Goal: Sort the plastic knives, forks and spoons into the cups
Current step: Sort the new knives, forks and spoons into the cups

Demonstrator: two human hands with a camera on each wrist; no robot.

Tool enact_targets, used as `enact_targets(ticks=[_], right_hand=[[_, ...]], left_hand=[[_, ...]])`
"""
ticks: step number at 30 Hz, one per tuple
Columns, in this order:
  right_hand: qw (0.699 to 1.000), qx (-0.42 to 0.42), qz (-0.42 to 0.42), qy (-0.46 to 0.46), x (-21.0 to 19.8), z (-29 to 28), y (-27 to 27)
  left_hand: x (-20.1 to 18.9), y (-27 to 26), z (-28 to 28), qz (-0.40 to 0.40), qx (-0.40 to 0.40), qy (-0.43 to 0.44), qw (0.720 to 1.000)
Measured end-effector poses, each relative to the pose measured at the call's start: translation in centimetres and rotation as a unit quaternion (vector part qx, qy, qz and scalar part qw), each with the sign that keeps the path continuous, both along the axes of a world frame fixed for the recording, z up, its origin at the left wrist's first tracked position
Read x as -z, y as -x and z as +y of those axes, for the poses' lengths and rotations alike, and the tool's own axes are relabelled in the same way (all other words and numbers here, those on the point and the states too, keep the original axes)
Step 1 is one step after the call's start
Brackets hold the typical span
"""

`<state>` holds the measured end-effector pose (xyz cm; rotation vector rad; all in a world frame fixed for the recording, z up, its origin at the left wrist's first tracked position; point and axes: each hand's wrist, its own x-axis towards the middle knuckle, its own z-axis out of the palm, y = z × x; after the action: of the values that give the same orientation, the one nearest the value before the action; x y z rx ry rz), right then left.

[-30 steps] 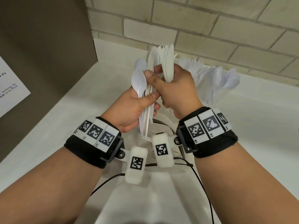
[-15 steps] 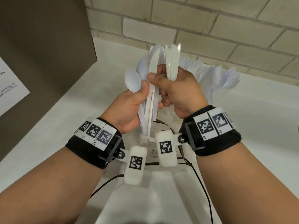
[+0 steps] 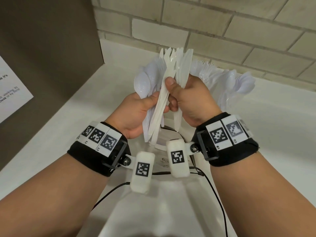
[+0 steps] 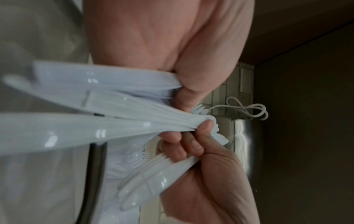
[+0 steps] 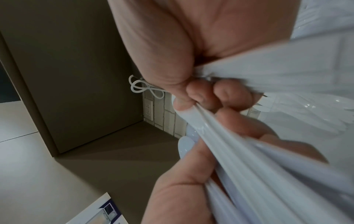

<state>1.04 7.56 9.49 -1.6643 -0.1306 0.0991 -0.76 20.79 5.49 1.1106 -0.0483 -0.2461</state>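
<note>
My left hand grips a mixed bundle of white plastic cutlery by the handles, with spoon bowls fanning out to the upper left. My right hand holds a few knives in its curled fingers. Its thumb and forefinger pinch one flat piece with a tined tip that stands in the left bundle. In the left wrist view the handles cross the frame and the right hand's knives sit lower. Behind the right hand stand sorted forks and spoons; their cups are hidden.
A white round rim lies on the white counter right under the hands. A brick wall closes the back and a brown panel the left. A white cable and wall sockets sit in the corner.
The right thumb and forefinger have closed on one piece in the left bundle and drawn it upward. The spoons in the left hand have fanned out to the left.
</note>
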Motion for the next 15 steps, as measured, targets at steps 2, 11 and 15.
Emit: enact_targets(ticks=[2, 11, 15], right_hand=[[1.0, -0.004, 0.0, -0.016, -0.3, -0.2, 0.0], [0.959, 0.141, -0.197, -0.144, -5.0, -1.6, -0.5], [0.937, 0.186, -0.265, -0.134, -5.1, -1.0, -0.8]], left_hand=[[0.3, -0.1, -0.1, 0.008, -0.035, -0.023, 0.999], [0.8, -1.3, 0.6, 0.096, -0.12, -0.013, 0.988], [0.0, -1.5, 0.3, 0.14, -0.088, 0.084, 0.983]])
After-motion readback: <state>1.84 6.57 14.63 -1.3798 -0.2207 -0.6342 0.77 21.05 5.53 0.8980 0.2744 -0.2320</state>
